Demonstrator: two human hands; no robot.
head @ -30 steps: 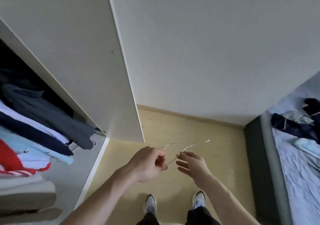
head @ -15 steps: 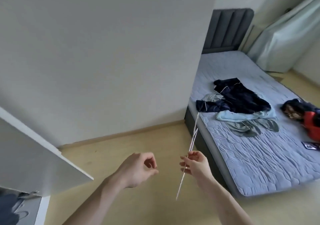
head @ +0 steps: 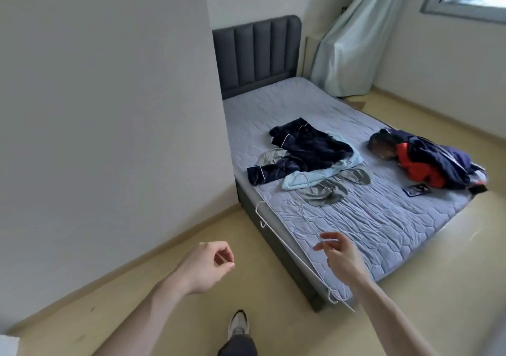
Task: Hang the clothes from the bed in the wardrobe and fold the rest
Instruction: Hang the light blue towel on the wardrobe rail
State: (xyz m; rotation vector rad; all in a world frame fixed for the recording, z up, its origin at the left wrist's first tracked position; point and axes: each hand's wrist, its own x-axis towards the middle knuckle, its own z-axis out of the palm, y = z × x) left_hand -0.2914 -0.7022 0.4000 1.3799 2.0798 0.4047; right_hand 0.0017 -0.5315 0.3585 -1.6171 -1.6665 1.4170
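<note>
My right hand pinches a thin white wire hanger that slants over the near left corner of the bed. My left hand hangs beside it with loosely curled fingers and holds nothing. On the mattress lies a heap of a navy garment with white piping, a light blue garment and a grey-green garment. A second heap of navy and red clothing lies at the bed's right edge. The wardrobe's inside is out of view.
A white wall stands close on the left. The grey headboard and a pale curtain are at the back. A small dark card lies on the mattress. My shoe is on the yellow floor.
The view has swung from the wardrobe to the bed. My left hand let go of the hanger; only my right hand keeps it, now over the bed's corner.
</note>
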